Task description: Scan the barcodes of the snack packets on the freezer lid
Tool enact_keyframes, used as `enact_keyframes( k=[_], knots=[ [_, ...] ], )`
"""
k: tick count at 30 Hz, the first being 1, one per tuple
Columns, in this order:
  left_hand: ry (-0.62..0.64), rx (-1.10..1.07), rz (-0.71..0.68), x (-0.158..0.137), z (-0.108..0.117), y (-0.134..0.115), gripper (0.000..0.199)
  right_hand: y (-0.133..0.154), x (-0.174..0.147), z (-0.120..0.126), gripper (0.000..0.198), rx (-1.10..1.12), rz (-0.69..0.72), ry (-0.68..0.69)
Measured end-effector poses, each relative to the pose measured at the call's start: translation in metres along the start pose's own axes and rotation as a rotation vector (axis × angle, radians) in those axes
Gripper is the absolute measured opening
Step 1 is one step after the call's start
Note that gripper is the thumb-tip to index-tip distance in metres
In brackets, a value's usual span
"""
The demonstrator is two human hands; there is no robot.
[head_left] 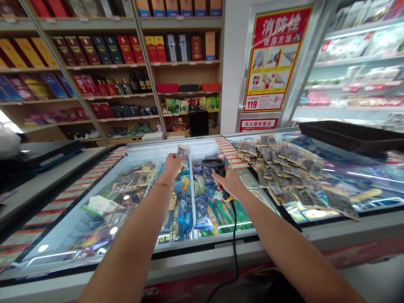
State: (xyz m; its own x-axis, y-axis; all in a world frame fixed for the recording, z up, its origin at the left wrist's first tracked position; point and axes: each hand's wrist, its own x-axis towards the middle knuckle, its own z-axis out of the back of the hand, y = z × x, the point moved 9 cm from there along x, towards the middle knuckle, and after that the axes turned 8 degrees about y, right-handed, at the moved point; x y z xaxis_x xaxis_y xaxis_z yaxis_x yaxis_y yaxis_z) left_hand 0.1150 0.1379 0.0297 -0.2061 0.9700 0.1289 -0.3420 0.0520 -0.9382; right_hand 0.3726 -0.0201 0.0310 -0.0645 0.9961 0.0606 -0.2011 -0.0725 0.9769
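Between the fingers of my left hand [173, 164] is a small flat packet [184, 154], tan-edged with a dark middle, held up over the chest freezer [202, 145]. My right hand [229, 183] is wrapped round the handle of a black barcode scanner [213, 163], whose head points left towards the packet. Its black cable [235, 240] hangs down over the freezer's front edge. Below both hands lie blue and green wrapped ice creams [186, 202]. To the right, a heap of similar packets [284, 168] is spread over the glass lid.
A white wire divider [154, 179] splits the freezer's inside. On the right lid rests a dark tray [350, 134]. Shelves of boxed goods [107, 48] line the back wall, beside a red poster [277, 59]. At the left stands a counter [31, 181] with black equipment [47, 155].
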Motion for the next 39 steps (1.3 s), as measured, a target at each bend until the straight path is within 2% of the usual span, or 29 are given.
enact_keyframes(
  k=[3,6,10,16,27,33,36,39],
  knots=[
    [0.052,-0.246,0.001,-0.016,-0.045,0.008,0.021,0.002,-0.002,0.0,0.018,-0.043,-0.007,-0.002],
    [0.089,-0.433,-0.016,-0.027,-0.064,0.015,0.029,0.004,-0.004,0.001,0.019,-0.095,-0.011,-0.023],
    [0.106,-0.565,-0.011,-0.026,-0.063,0.025,0.03,0.01,-0.008,0.0,0.021,-0.165,0.015,-0.04],
    [0.123,-0.642,0.037,-0.02,-0.059,0.034,0.026,0.01,-0.009,0.003,0.021,-0.239,0.003,-0.051],
    [0.111,-0.724,0.043,-0.032,-0.057,0.027,0.027,0.013,-0.012,0.0,0.023,-0.245,0.057,-0.027],
    [0.091,-0.699,0.054,-0.035,-0.055,0.026,0.021,0.009,-0.009,0.002,0.017,-0.233,0.006,-0.037],
    [0.09,-0.669,0.055,-0.04,-0.055,0.02,0.017,0.008,-0.006,0.011,0.018,-0.146,-0.004,-0.052],
    [0.114,-0.631,0.056,-0.045,-0.065,0.008,0.019,0.014,-0.008,0.032,0.021,-0.051,0.005,-0.087]
  ],
)
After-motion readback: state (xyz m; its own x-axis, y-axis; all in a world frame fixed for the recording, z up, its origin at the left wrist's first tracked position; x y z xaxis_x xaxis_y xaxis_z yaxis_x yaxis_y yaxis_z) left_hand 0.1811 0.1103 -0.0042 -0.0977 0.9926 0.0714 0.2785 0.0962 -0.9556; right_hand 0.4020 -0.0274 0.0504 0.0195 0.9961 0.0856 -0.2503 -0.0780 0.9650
